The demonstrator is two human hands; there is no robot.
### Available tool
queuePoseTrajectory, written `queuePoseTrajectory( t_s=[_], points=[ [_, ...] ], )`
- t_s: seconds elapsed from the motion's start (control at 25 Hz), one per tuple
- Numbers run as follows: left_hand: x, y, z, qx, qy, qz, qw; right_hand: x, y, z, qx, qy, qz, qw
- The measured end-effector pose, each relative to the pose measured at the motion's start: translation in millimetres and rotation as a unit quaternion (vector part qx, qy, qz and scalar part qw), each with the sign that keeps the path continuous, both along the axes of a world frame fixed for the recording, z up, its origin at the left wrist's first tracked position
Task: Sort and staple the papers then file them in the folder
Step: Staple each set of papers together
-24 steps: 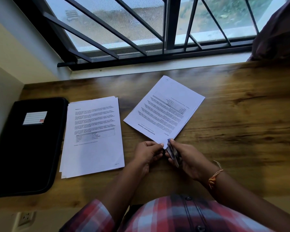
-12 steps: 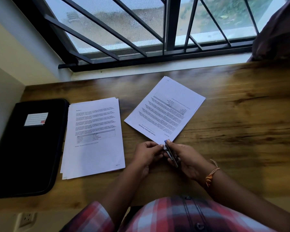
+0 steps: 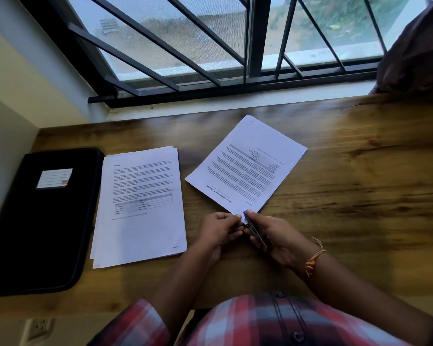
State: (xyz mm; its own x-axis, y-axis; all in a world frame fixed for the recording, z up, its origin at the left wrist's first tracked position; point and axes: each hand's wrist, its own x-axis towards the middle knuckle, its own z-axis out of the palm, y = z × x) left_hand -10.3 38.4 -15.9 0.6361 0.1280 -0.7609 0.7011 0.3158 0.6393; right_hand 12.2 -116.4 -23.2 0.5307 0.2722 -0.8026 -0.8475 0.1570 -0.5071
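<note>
Near edge of desk [image 3: 360, 196] — stapler [image 3: 255, 232] grasped in right hand [image 3: 278, 238], its nose at the near corner of the tilted sheaf [image 3: 248, 166]; left hand [image 3: 218, 231] pinches that corner. Advice: square the sheets, seat the corner fully, squeeze once — firmly. Black folder [image 3: 43, 221] lies far left

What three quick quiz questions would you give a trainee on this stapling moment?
1. Fill in: the left hand pinches the angled stack at its ___ corner (near or far).
2. The stapler is gripped by: A) the left hand, B) the right hand, C) neither.
3. True or false: the black folder lies closed, left of the second stack.
Key: 1 near; 2 B; 3 true.
</note>
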Motion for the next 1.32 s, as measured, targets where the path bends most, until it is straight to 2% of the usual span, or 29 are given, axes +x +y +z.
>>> queuePoseTrajectory(
  t_s=[0.6, 0.76, 0.88, 0.96, 1.0, 1.04, 1.12, 1.16, 1.2, 1.32],
  points=[
    [2.6, -0.1, 5.4, -0.033, 0.022, -0.001, 0.999, 2.9, 12.0, -10.1, -0.008, 0.026, -0.071, 0.997],
    [4.7, -3.3, 2.7, 0.0, 0.021, 0.013, 1.0, 4.2, 0.1, -4.8, 0.008, 0.046, -0.061, 0.997],
    [6.4, -8.0, 0.6, 0.02, 0.022, 0.028, 0.999, 1.3, -9.6, 1.3, -0.015, 0.02, -0.039, 0.999],
    [6.7, -12.4, 0.3, 0.009, 0.022, 0.061, 0.998, 1.7, -17.5, 1.6, -0.11, -0.065, 0.0, 0.992],
    [6.6, -14.3, 1.8, -0.003, 0.02, 0.081, 0.997, 3.6, -23.3, 0.6, -0.197, -0.132, 0.033, 0.971],
    [6.5, -15.8, 1.2, -0.008, 0.017, 0.097, 0.995, 6.3, -30.4, -1.8, -0.298, -0.205, 0.069, 0.93],
    [6.8, -19.5, 0.4, -0.008, 0.013, 0.12, 0.993, 12.9, -43.9, -7.8, -0.458, -0.337, 0.13, 0.812],
    [6.9, -21.9, 0.3, -0.003, 0.012, 0.13, 0.991, 15.8, -49.3, -11.8, -0.5, -0.383, 0.152, 0.762],
    [7.4, -25.3, 0.0, 0.0, 0.01, 0.143, 0.99, 19.6, -53.8, -15.9, -0.519, -0.414, 0.172, 0.728],
    [10.3, -33.4, -0.1, 0.008, 0.005, 0.213, 0.977, 31.4, -63.1, -27.5, -0.537, -0.456, 0.205, 0.679]
  ],
)
